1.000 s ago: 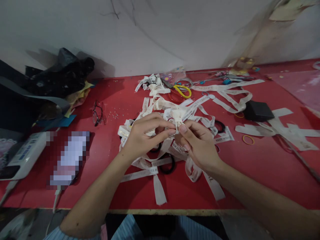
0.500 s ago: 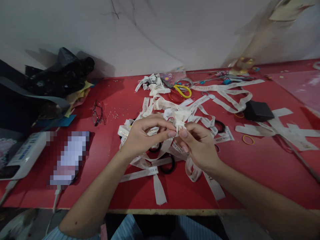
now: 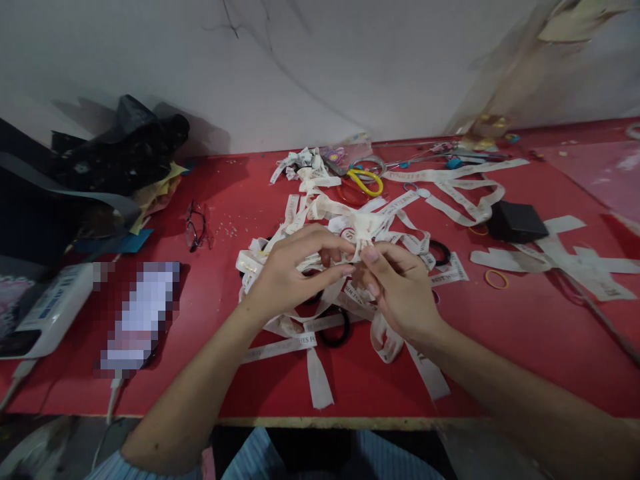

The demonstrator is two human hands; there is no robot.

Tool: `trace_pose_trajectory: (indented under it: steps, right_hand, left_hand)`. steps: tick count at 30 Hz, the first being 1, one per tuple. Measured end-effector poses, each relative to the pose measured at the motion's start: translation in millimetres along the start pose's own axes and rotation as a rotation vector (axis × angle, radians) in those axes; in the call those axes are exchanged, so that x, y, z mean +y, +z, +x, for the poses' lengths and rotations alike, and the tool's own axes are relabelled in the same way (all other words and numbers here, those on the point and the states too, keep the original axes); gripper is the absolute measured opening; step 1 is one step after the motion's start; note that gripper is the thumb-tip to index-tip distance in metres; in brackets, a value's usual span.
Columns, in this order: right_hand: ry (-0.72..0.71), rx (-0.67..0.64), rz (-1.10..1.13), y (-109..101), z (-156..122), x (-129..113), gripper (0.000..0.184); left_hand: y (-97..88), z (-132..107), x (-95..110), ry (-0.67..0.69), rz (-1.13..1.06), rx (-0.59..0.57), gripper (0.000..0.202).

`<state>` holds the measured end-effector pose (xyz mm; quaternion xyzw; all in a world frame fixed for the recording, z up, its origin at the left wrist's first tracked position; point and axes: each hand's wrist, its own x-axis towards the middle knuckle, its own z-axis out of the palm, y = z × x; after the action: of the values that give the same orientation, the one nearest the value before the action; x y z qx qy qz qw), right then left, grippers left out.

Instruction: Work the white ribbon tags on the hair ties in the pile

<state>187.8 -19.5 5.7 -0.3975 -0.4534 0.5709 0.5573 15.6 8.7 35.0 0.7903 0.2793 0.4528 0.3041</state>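
Observation:
Over the middle of a red table (image 3: 500, 333), my left hand (image 3: 287, 273) and my right hand (image 3: 400, 290) meet fingertip to fingertip. Both pinch a small bunched white ribbon bow (image 3: 363, 230) that rises just above the fingers. Under and around the hands lies a tangle of printed white ribbon strips (image 3: 320, 347). A black hair tie (image 3: 334, 331) rests on the table just below my hands, another black hair tie (image 3: 440, 252) to the right of them.
Yellow-handled scissors (image 3: 365, 181) and red rings lie behind the ribbon pile. A small black box (image 3: 516, 221) and more ribbon pieces (image 3: 575, 263) are at right. Glasses (image 3: 195, 227), a black bag (image 3: 125, 147), a white device (image 3: 47, 310) and a blurred phone (image 3: 137, 317) are at left.
The bow has tilted slightly away and my fingertips have shifted their pinch on it; both hands stay in about the same place.

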Motion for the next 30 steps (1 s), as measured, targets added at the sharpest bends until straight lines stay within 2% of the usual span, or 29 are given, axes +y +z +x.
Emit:
trace_pose_trajectory:
  steps: [3, 5, 8, 11, 14, 18, 23, 30]
  right_hand:
    - [0.038, 0.001, 0.043, 0, 1, 0, 0.030]
    - [0.039, -0.028, 0.064, 0, 1, -2, 0.028]
    - [0.003, -0.093, 0.075, 1, -1, -5, 0.022]
    - [-0.053, -0.135, 0.052, 2, -2, -7, 0.019]
    - [-0.102, -0.161, 0.005, 1, -3, -8, 0.021]
    - [-0.116, -0.249, -0.018, 1, -5, -8, 0.023]
    - [-0.135, -0.471, -0.090, 2, -10, -4, 0.052]
    - [-0.149, -0.522, -0.237, 0, -12, 4, 0.072]
  left_hand:
    - [4.2, -1, -1, 0.119, 0.137, 0.054, 0.017]
    - [6.2, -2, -1, 0.124, 0.170, 0.102, 0.015]
    - [6.5, -2, 1, 0.001, 0.130, 0.184, 0.012]
    - [4.9, -1, 3, -0.144, 0.001, 0.217, 0.008]
    - [4.5, -1, 2, -0.189, -0.028, 0.216, 0.008]
    - [7.2, -2, 1, -0.069, 0.147, 0.256, 0.011]
    - [8.8, -5, 1, 0.151, 0.360, 0.218, 0.011]
    - [8.3, -7, -2, 0.224, 0.581, 0.223, 0.012]
